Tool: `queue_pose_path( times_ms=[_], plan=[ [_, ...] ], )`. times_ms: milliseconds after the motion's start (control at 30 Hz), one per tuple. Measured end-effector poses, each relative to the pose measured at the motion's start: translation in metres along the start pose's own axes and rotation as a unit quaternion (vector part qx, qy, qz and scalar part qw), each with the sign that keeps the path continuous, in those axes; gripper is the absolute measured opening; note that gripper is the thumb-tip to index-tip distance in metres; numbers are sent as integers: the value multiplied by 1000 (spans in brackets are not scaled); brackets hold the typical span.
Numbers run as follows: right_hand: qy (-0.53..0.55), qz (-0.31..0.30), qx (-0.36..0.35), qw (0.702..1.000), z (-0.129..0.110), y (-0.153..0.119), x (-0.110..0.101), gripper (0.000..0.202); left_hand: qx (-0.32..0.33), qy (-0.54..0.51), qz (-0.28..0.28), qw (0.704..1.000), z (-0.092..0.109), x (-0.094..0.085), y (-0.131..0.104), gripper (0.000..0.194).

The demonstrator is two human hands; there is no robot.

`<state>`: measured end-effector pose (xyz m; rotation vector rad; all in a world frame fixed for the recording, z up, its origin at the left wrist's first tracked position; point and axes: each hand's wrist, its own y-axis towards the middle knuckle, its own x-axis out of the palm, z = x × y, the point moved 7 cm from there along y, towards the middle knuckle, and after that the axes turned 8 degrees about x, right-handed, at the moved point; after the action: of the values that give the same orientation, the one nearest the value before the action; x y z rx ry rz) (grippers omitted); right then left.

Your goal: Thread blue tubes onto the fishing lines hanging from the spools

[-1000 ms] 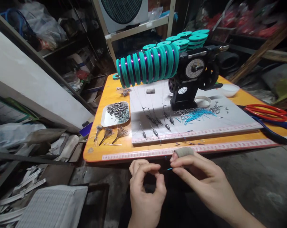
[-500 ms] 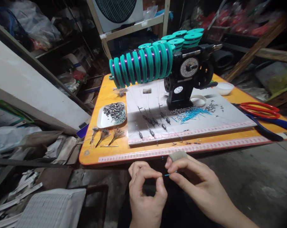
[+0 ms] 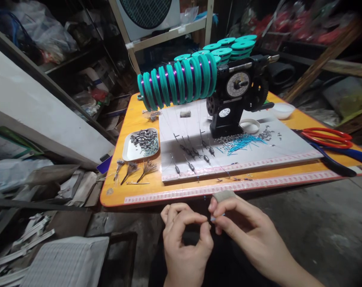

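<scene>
My left hand (image 3: 188, 237) is closed in a pinch, thumb against forefinger, just below the table's front edge. Whatever lies between those fingertips is too small to make out. Close beside it, my right hand (image 3: 243, 227) pinches a thin blue piece (image 3: 213, 219), mostly covered by the fingers. Greyish tape (image 3: 223, 195) wraps one finger of this hand. Beyond the hands, lines run down from a row of green spools (image 3: 177, 81) to dark sinkers (image 3: 191, 167) on the white board (image 3: 267, 161). Similar thin blue pieces (image 3: 243, 144) lie there in a pile.
A black winding machine (image 3: 227, 115) carries the spools. On the yellow table (image 3: 115, 187) are a white tray (image 3: 126, 151) of dark sinkers, red- and blue-handled pliers (image 3: 327, 137), a white bowl (image 3: 282, 111) and a measuring tape (image 3: 169, 195) along the front edge.
The blue piece that spanned the gap between both hands' fingertips now shows only at my right fingertips. Both hands stay nearly in place, still pinched.
</scene>
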<state>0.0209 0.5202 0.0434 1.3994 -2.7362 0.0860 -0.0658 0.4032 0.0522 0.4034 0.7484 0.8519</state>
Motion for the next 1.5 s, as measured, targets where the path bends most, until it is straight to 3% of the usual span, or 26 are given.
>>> queue_pose_path(
  times_ms=[233,500,933,1167,1500],
  plan=[
    [-59,16,-34,998,-6,0,1,7,-21,-21,1,1000,-2,3,0,22],
    [19,20,-5,1000,6,-4,6,4,-104,-135,21,985,-11,11,-6,17],
    [16,29,-38,999,7,-7,10,5,-103,-132,35,985,-9,14,-9,15],
    [23,35,-16,999,10,-7,10,8,-105,-163,44,980,-8,15,-6,15],
    [57,82,-19,995,10,-4,5,4,-108,-154,47,981,-12,12,-6,10]
  ],
)
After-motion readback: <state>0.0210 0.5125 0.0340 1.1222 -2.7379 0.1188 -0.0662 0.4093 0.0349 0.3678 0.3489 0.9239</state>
